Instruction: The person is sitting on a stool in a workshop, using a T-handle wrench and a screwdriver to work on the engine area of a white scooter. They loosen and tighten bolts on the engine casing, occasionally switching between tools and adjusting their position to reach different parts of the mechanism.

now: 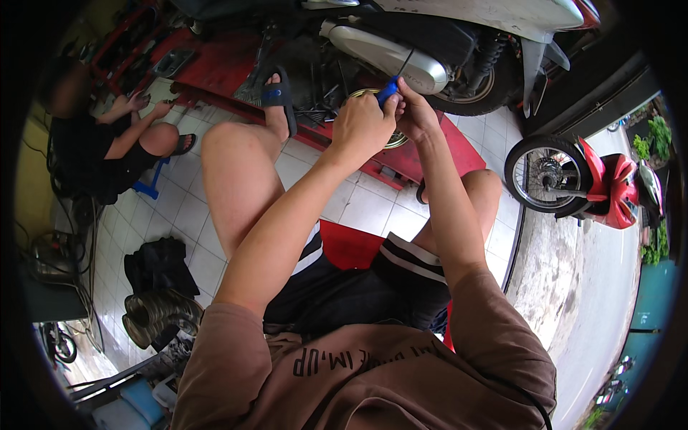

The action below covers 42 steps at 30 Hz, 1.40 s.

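Observation:
A screwdriver with a blue handle [388, 91] is held up in front of me, its thin dark shaft slanting up and right before the motorbike's silver side cover [387, 59]. My left hand [364, 127] is closed around the lower end of the handle. Beside it, my right hand [417, 113] has its fingers closed at the handle's upper part. Whether the tip touches anything, I cannot tell. Behind my hands, a round gold-rimmed part [394, 140] shows on the red platform [459, 147], mostly hidden.
The motorbike's rear wheel [473, 100] stands beyond my hands. Loose metal parts [315, 97] lie on the platform. At left another person [89, 147] sits low, hands together. Boots [161, 315] stand on the tiled floor at lower left. A red motorbike [609, 183] is at right.

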{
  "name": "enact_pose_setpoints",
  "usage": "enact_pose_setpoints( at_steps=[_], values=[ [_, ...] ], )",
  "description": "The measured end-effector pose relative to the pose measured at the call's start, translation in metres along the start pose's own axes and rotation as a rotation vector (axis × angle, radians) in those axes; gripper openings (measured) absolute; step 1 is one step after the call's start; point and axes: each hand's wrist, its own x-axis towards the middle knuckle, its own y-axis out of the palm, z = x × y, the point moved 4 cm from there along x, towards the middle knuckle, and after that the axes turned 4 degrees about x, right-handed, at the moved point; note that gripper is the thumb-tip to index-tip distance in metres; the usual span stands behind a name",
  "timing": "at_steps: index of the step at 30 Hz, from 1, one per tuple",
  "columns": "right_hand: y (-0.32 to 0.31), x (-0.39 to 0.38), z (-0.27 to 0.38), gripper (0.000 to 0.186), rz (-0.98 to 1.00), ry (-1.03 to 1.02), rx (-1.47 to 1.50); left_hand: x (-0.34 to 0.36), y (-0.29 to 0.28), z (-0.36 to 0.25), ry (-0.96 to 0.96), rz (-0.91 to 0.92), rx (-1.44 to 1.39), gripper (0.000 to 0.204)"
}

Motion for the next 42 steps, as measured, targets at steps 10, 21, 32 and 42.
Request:
enact_pose_setpoints(
  at_steps=[10,21,32,42],
  values=[
    [-0.012,0.005,0.001,0.024,-0.072,-0.020,0.057,0.000,-0.005,-0.007,0.014,0.045,0.059,0.059],
    [-0.011,0.007,0.003,0.029,0.004,-0.007,0.001,-0.003,-0.008,-0.011,0.072,0.016,0.125,0.057],
    [-0.010,0.009,-0.002,0.020,-0.086,-0.064,0.016,-0.002,-0.007,-0.010,0.052,0.035,0.093,0.050],
    [-0.025,0.014,-0.001,0.023,0.118,-0.033,0.010,0.001,-0.006,-0.006,0.251,-0.109,0.026,0.037]
  ],
)
